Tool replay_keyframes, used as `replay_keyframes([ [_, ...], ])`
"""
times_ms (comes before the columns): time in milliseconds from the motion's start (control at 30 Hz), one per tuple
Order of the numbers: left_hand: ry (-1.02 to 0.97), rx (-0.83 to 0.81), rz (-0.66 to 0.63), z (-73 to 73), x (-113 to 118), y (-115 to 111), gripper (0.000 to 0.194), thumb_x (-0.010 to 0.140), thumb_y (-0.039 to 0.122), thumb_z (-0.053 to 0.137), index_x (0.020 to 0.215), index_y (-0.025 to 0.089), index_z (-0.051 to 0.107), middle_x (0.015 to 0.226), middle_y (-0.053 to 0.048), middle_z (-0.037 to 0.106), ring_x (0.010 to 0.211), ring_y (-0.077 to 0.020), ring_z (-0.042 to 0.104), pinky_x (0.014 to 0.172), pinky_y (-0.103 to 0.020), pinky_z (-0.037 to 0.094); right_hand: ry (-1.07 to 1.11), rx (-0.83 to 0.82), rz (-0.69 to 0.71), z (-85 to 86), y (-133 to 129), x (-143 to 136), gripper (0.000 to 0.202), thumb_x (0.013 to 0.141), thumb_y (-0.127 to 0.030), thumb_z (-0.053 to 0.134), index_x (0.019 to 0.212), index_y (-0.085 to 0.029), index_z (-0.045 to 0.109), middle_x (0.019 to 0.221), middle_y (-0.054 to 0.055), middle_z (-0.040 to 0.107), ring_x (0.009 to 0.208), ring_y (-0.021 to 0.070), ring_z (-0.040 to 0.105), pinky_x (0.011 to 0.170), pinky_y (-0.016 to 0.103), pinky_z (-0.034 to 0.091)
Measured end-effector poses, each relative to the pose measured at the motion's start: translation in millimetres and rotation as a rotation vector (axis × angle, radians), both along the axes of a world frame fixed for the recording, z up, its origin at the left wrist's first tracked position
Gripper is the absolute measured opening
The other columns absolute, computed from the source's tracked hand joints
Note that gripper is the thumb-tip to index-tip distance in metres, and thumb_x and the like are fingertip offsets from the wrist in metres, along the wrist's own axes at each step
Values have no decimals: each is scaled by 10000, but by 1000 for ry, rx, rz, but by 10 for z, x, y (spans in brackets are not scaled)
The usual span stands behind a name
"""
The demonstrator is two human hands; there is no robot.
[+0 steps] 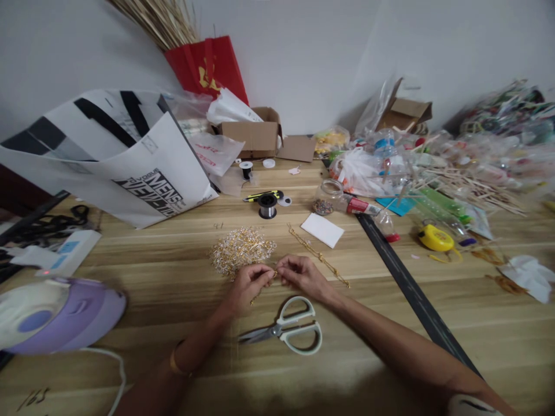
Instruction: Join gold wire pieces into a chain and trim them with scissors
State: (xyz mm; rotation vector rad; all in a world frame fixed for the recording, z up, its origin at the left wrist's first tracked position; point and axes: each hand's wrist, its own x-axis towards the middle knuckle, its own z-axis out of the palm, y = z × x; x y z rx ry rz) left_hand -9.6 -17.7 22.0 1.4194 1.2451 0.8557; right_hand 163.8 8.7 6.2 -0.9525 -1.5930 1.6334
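Note:
My left hand [251, 284] and my right hand [301, 274] meet at mid-table, fingertips pinched nearly together. Between them is a small gold chain piece [255, 298], its end hanging below my left fingers. A pile of gold and clear beads [240, 248] lies just behind my left hand. Behind my right hand stretches a gold beaded chain [321, 255], beside a white card [322, 230]. Scissors with white handles [284, 330] rest in front of both hands, blades pointing left. What exactly the right fingertips grip is too small to tell apart.
Behind the beads stand a wire spool [267, 205] and a jar of beads [328, 197]. A white bag [147, 173] and a purple-white appliance [65, 315] are left. A yellow tape measure [436, 237] and plastic clutter [451, 167] lie right.

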Motion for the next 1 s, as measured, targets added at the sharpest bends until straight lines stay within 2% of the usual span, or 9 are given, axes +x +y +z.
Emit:
replay_keyframes([
  [233,-69,-13,-28,-45,-31,22,195,729,318,605,725,131,660,629,-22,627,611,-132,544,585,-226,414,-5,-47,-24,43,24,1,395,731,-526,615,789,-137,579,565,-32,531,473,61,465,465,183,386],
  [433,-99,-12,-35,-82,-31,29,173,707,301,634,697,129,654,640,-22,635,622,-130,548,598,-225,428,-4,-52,-21,20,22,3,357,750,-491,612,792,-138,576,566,-30,533,475,61,468,457,177,385],
  [733,-93,-22,-16,-65,-14,33,169,655,287,666,642,129,611,605,-7,599,586,-111,519,574,-214,408,-3,-25,-2,21,1,-7,335,761,-465,614,790,-133,582,573,-24,533,493,65,475,469,179,389],
  [1000,-72,-15,-26,-59,-28,26,219,698,344,631,647,133,602,607,-6,585,590,-112,507,566,-211,388,13,-17,3,-2,-15,-13,331,754,-464,623,778,-135,591,584,-24,540,492,61,463,465,177,385],
])
